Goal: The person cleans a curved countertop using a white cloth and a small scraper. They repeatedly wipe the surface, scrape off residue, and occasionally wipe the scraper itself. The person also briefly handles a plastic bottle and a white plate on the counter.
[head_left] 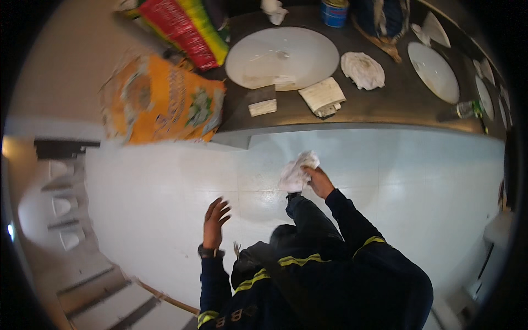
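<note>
Pale floor tiles (440,179) fill much of my remote view, and over them the left hand (215,223) hangs open with its fingers loosely parted, while the right hand (320,182) grips a crumpled white cloth (297,173) short of the front edge of the dark counter (385,113). Along that edge I see a small grey-and-white piece (262,101) and, to its right, a folded cream cloth (323,96), with an orange sack (165,102) at the counter's left end. Farther back I make out a white oval basin (264,52) and, just beside its right rim, a bunched white rag (363,70).
</note>
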`<control>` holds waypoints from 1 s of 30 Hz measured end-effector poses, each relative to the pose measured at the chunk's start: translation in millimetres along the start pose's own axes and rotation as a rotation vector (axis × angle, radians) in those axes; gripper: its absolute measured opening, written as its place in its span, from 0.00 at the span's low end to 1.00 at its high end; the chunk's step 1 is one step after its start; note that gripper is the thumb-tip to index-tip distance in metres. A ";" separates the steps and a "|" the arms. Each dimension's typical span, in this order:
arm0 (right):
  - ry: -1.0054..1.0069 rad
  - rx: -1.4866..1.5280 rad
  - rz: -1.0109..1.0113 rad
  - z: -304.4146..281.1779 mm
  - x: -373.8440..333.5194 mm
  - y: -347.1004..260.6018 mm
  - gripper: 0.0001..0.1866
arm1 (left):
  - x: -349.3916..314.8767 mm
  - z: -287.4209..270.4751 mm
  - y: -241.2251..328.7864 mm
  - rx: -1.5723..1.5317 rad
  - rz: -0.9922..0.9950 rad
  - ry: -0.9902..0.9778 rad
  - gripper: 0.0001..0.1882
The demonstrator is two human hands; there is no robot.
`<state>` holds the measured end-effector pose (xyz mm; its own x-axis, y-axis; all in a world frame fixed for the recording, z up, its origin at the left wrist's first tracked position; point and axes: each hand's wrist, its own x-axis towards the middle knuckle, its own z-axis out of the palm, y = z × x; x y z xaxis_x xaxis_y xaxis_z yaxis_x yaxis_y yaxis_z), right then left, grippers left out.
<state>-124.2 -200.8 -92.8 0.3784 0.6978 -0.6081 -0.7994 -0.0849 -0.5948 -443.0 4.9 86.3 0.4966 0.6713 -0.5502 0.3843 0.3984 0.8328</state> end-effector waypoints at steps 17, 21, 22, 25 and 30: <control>0.395 -0.245 -0.651 -8.0 78.0 -69.9 0.16 | 178.5 -201.7 317.2 1.077 1.603 0.927 0.27; 0.286 -0.757 -0.321 97.9 109.5 -59.9 0.25 | 207.5 -200.7 310.7 1.016 1.678 0.988 0.29; 0.053 -0.594 -0.619 105.9 164.3 0.8 0.24 | 215.0 -197.9 307.3 0.989 1.701 0.979 0.29; -0.389 -0.803 -0.757 225.7 205.5 16.8 0.22 | 224.3 -202.1 303.8 0.941 1.744 0.973 0.30; -0.474 -0.817 -0.928 221.8 208.2 13.1 0.20 | 233.3 -219.0 301.3 0.847 1.832 0.961 0.33</control>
<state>-159.3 101.2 -110.6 0.2965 0.8940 0.3359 0.2390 0.2710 -0.9324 -381.9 418.4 222.1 0.2855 0.0014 0.9584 0.3638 -0.9253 -0.1071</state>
